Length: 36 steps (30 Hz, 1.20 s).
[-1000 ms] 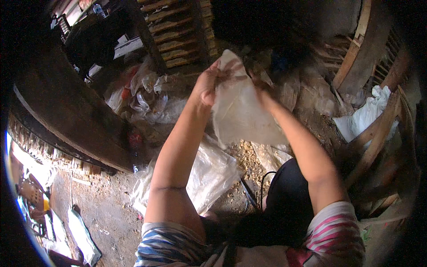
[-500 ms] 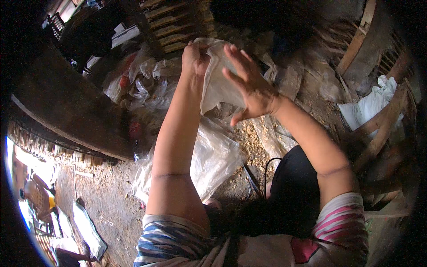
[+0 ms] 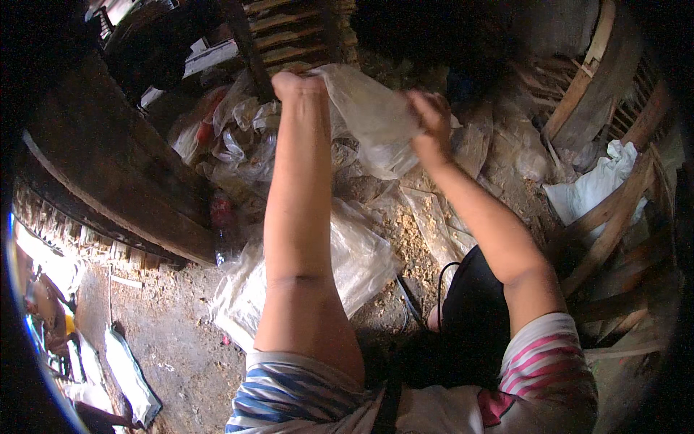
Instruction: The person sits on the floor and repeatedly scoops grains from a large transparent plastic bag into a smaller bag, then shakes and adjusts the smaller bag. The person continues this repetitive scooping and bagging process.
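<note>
In the head view, the left hand (image 3: 298, 85) clasps the upper corner of a translucent plastic sheet (image 3: 365, 108), raised above littered ground; the blurred right hand (image 3: 431, 121) meets its right edge, whether gripping cannot be told. Crumpled clear plastic (image 3: 361, 257) lies below.

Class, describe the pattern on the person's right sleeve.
The right sleeve has pink and whitish stripes, seen best in the head view.
</note>
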Available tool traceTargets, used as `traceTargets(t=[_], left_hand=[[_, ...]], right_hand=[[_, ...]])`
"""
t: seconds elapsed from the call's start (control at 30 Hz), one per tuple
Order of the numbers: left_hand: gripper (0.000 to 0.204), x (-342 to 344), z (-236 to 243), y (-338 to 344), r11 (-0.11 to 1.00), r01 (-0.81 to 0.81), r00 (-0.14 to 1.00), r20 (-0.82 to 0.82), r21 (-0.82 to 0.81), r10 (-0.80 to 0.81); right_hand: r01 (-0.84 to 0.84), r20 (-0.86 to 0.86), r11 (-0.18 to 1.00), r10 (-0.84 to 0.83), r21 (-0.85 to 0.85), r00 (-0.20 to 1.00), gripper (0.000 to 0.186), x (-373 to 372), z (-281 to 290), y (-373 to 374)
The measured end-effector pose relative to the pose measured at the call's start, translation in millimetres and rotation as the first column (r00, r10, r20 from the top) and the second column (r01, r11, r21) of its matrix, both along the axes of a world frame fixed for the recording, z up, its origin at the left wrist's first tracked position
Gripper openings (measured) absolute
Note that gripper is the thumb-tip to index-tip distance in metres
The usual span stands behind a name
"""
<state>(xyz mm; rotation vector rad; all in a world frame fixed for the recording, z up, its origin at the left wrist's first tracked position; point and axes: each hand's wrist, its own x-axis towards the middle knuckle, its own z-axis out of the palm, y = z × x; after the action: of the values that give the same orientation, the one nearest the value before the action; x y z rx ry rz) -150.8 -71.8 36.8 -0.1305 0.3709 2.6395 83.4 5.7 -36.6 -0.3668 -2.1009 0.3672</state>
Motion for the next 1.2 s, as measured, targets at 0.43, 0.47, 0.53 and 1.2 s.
traceTargets(t=[0.43,0.47,0.53,1.2], left_hand=[[0.090,35.3,-26.0,-34.2,0.609,-0.790,-0.157,-0.983,0.067,-0.095],[0.093,54.2,-35.6,-27.5,0.521,-0.851,-0.147,-0.981,0.059,-0.129],[0.099,73.6,-51.4,-12.0,0.528,-0.809,0.211,-0.966,-0.257,-0.146],[0.052,152.5,7.2,-52.1,0.741,0.088,0.453,-0.636,-0.666,-0.625]], right_hand=[[-0.219,-0.218,0.806,0.114,-0.550,0.969,0.025,22.1,96.8,39.1],[-0.279,-0.351,0.758,0.071,-0.590,0.934,0.027,24.8,91.2,33.1],[-0.094,-0.218,0.770,-0.060,-0.631,0.974,0.027,29.9,88.8,28.3],[-0.206,0.028,0.964,0.213,-0.167,0.977,0.040,29.0,73.6,-88.8]])
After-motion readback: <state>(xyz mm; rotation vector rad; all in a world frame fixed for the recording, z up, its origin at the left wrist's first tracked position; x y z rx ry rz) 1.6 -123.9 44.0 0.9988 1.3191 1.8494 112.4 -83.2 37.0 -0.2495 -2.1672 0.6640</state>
